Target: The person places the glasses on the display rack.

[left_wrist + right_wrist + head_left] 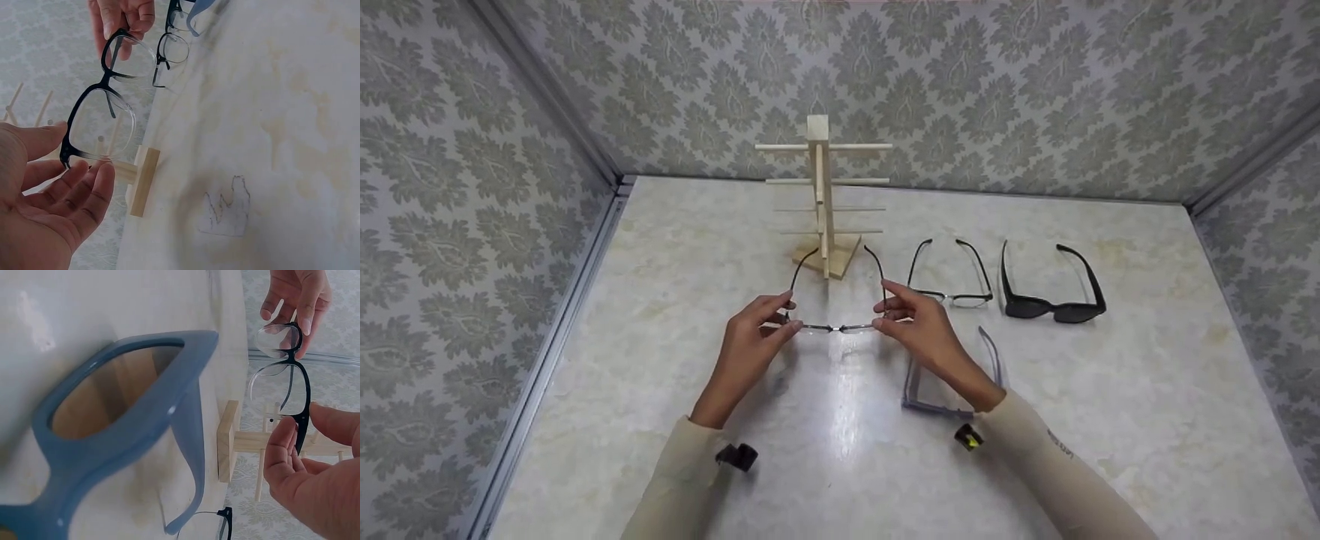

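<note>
A pair of eyeglasses (835, 328) with a dark upper frame and clear lower rims is held above the table between both hands. My left hand (754, 337) pinches the left front corner between thumb and fingers. My right hand (921, 328) pinches the opposite corner the same way. Both temples are unfolded and point away, toward a wooden rack (821, 195) with thin horizontal dowels. In the left wrist view the dark bridge (105, 79) and both lenses show plainly. Beneath the right wrist lie blue-grey sunglasses (185, 396), partly hidden by the forearm in the head view.
To the right of the rack lie black-framed eyeglasses (971, 301) and, farther right, black sunglasses (1055, 310), all with temples unfolded. The rack's wooden base (844, 260) stands on the marbled table (675, 247). Patterned walls (960, 82) enclose the back and sides.
</note>
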Tool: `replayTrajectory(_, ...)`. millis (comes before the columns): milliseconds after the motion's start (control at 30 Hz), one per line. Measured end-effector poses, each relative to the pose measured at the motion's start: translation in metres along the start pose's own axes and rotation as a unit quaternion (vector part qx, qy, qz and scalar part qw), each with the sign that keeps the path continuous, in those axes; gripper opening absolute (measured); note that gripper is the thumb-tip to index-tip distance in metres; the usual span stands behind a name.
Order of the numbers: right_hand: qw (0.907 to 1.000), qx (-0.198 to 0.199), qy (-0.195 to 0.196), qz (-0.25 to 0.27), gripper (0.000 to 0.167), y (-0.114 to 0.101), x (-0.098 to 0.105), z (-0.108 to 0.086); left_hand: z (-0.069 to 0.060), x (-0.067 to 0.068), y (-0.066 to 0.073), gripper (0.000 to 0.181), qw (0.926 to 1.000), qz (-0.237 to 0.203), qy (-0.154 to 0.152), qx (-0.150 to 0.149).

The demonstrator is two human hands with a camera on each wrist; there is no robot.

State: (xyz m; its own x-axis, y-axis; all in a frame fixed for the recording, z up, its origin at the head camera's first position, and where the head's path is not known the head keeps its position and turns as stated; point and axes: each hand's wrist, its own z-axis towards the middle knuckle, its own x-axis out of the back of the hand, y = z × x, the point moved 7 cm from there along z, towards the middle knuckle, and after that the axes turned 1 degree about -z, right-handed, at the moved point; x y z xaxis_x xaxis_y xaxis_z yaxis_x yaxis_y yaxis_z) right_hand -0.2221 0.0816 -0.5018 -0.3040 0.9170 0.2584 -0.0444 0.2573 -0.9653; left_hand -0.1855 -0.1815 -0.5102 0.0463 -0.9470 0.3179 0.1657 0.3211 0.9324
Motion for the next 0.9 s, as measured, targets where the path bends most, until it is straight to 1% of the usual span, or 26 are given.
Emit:
replayTrajectory(200, 1.0, -0.006, -0.007, -0.005, 0.067, -0.005, 0.002, 0.006, 0.006, 0.002, 0.003, 0.05, 0.9999, 0.016, -0.001, 0.0)
replayTrajectory(367, 0.9999, -0.005, -0.009, -0.007, 0.067, -0.01, 0.004, 0.013, 0.013, 0.004, 0.004, 0.05, 0.9999, 0.013, 0.005, 0.008)
replayTrajectory(667, 0.9998, -0.011, -0.018, -0.003, 0.068, -0.011, 0.003, 0.03, 0.029, 0.007, -0.002, 0.05, 0.9997, 0.015, 0.005, 0.019)
replayTrajectory(900, 0.9996, -0.011, -0.022, -0.015, 0.068, -0.011, 0.003, 0.042, 0.045, 0.009, -0.008, 0.051, 0.9993, 0.012, -0.012, 0.033)
